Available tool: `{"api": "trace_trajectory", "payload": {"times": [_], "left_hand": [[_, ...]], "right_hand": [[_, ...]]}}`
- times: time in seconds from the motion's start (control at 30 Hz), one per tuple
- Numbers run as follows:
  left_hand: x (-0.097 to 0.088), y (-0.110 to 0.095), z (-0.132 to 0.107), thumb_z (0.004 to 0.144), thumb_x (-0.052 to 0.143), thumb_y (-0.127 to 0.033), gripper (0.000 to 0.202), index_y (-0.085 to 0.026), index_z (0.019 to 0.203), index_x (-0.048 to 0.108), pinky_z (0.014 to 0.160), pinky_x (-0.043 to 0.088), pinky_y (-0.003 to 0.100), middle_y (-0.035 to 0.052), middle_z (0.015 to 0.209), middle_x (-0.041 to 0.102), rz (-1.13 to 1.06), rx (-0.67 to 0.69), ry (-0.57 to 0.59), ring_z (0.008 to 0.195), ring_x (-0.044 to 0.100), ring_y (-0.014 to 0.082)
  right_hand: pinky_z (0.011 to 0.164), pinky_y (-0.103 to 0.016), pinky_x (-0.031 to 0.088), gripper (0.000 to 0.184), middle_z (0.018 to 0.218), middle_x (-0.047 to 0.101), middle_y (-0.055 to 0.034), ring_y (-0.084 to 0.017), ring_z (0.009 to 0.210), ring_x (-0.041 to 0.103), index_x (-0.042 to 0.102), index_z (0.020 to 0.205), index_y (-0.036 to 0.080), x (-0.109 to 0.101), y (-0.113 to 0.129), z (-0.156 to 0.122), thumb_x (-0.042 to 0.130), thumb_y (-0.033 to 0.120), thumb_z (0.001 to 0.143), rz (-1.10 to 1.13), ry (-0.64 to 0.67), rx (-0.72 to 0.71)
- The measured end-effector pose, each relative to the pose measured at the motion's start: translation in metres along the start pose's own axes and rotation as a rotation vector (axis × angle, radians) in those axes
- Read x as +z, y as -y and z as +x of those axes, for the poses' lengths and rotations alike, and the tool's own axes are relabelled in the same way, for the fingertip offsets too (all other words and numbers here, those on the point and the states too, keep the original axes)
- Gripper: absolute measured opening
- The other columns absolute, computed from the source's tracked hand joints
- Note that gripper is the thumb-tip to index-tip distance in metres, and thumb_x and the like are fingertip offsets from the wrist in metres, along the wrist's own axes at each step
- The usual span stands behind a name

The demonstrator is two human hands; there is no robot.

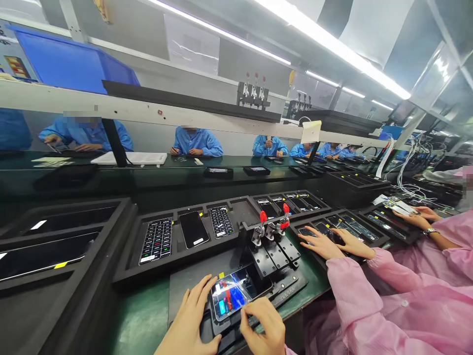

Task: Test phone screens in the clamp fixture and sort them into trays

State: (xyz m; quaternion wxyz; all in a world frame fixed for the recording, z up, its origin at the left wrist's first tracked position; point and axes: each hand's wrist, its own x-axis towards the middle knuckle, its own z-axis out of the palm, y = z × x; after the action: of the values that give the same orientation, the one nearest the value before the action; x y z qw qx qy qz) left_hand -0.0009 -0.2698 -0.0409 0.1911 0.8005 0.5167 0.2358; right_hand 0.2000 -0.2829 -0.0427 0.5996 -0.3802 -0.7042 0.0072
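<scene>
A smartphone [231, 295] with a lit, colourful screen lies in a black test fixture [275, 259] that has red-handled toggle clamps at its far end. A yellow tab sticks out at the phone's far left edge. My left hand [192, 320] rests at the phone's left side, its fingers stretched out with the tips at the edge and the thumb apart. At the near right edge of the phone is my right hand [264, 325], with thumb and forefinger pinched together and the other fingers curled. Whatever may be between those fingertips is hidden.
Behind the fixture a black foam tray [125, 268] holds several phones. A larger tray [121, 217] with dark-screened phones stands at left. On my right, a co-worker's hands [321, 242] in pink sleeves touch phones in another tray. A shelf beam [207, 121] crosses above the bench.
</scene>
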Motion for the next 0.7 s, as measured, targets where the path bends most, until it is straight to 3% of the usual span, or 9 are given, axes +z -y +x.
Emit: {"api": "trace_trajectory", "payload": {"times": [0.1, 0.2, 0.3, 0.4, 0.5, 0.6, 0.7], "left_hand": [[-0.001, -0.003, 0.0, 0.065, 0.059, -0.022, 0.088, -0.03, 0.139, 0.011, 0.109, 0.011, 0.052, 0.0036, 0.148, 0.019, -0.042, -0.002, 0.023, 0.134, 0.02, 0.0274], [-0.001, -0.006, 0.005, 0.078, 0.053, -0.034, 0.061, -0.027, 0.132, 0.025, 0.107, 0.02, 0.051, 0.0063, 0.147, 0.024, -0.185, -0.057, -0.006, 0.132, 0.026, 0.0263], [0.002, -0.011, 0.015, 0.085, 0.043, -0.041, 0.031, -0.024, 0.11, 0.046, 0.104, 0.03, 0.046, 0.0067, 0.141, 0.035, -0.328, -0.16, -0.072, 0.129, 0.033, 0.024], [0.008, -0.017, 0.025, 0.086, 0.04, -0.042, 0.024, -0.023, 0.09, 0.053, 0.103, 0.032, 0.044, 0.0045, 0.132, 0.045, -0.409, -0.225, -0.133, 0.126, 0.037, 0.0225], [0.011, -0.019, 0.032, 0.088, 0.037, -0.042, 0.027, -0.023, 0.077, 0.053, 0.103, 0.03, 0.044, 0.0042, 0.131, 0.046, -0.463, -0.224, -0.163, 0.124, 0.039, 0.0227], [0.011, -0.016, 0.036, 0.087, 0.04, -0.042, 0.025, -0.023, 0.074, 0.052, 0.102, 0.029, 0.046, 0.0054, 0.129, 0.047, -0.524, -0.232, -0.163, 0.121, 0.041, 0.0241], [0.008, -0.014, 0.039, 0.085, 0.042, -0.042, 0.025, -0.023, 0.072, 0.051, 0.101, 0.029, 0.047, 0.0062, 0.128, 0.048, -0.583, -0.248, -0.164, 0.119, 0.043, 0.0254]], "right_hand": [[0.054, -0.028, 0.045, 0.024, 0.065, 0.059, -0.0008, -0.015, 0.059, 0.053, 0.055, 0.087, 0.022, 0.01, 0.01, 0.002, 0.055, 0.002, 0.073, -0.012, 0.013, -0.026], [0.053, -0.028, 0.044, 0.02, 0.063, 0.059, -0.0007, -0.015, 0.059, 0.052, 0.054, 0.086, 0.021, 0.018, 0.014, 0.004, 0.054, 0.005, 0.074, -0.023, 0.025, -0.044], [0.053, -0.027, 0.042, 0.015, 0.06, 0.057, 0.0, -0.014, 0.058, 0.051, 0.054, 0.079, 0.021, 0.022, 0.015, 0.009, 0.052, 0.007, 0.075, -0.048, 0.067, -0.074], [0.056, -0.028, 0.044, 0.006, 0.062, 0.059, -0.0002, -0.015, 0.063, 0.054, 0.055, 0.078, 0.02, 0.015, 0.016, 0.023, 0.055, 0.014, 0.078, -0.044, 0.193, -0.107], [0.063, -0.03, 0.048, 0.017, 0.072, 0.063, -0.0012, -0.017, 0.072, 0.057, 0.057, 0.088, 0.02, -0.004, 0.017, 0.052, 0.064, 0.03, 0.077, 0.055, 0.282, -0.148], [0.079, -0.033, 0.049, 0.018, 0.093, 0.063, -0.0051, -0.018, 0.09, 0.057, 0.056, 0.098, 0.021, -0.024, 0.013, 0.099, 0.059, 0.027, 0.081, 0.048, 0.159, -0.085], [0.094, -0.04, 0.042, 0.032, 0.121, 0.05, -0.0113, -0.022, 0.114, 0.046, 0.048, 0.118, 0.018, -0.031, -0.001, 0.152, 0.049, 0.027, 0.087, -0.149, 0.094, 0.063]]}}
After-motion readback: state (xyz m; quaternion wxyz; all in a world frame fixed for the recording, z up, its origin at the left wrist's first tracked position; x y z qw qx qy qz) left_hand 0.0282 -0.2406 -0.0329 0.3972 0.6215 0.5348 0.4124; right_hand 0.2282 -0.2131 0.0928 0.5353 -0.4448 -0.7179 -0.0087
